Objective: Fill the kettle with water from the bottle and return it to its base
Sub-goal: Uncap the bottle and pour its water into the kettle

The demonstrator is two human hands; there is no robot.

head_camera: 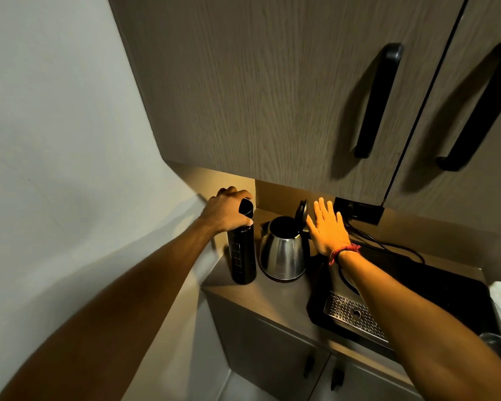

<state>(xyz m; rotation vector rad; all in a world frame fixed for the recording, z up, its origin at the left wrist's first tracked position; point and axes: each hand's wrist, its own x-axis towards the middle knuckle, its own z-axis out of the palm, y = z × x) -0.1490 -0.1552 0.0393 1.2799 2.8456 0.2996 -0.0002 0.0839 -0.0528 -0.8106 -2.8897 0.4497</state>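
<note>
Head view: left hand (pixel 229 209) is gripping the top of the upright black bottle (pixel 241 253), standing near the worktop's (pixel 275 299) left edge. Kettle (pixel 282 250) is sitting just beside it, lid (pixel 301 212) standing open. Right hand (pixel 329 227) is hovering flat, fingers spread, by the kettle's handle side, holding nothing.

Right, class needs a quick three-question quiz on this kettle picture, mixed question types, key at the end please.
1. True or false: the kettle has its lid closed.
2. Which hand grips the top of the bottle? A) left B) right C) neither
3. Fill in: the right hand is spread ____ beside the kettle, holding nothing.

Key: 1 false, the lid stands up. 2 A, the left hand wraps the bottle's cap. 3 open.
</note>
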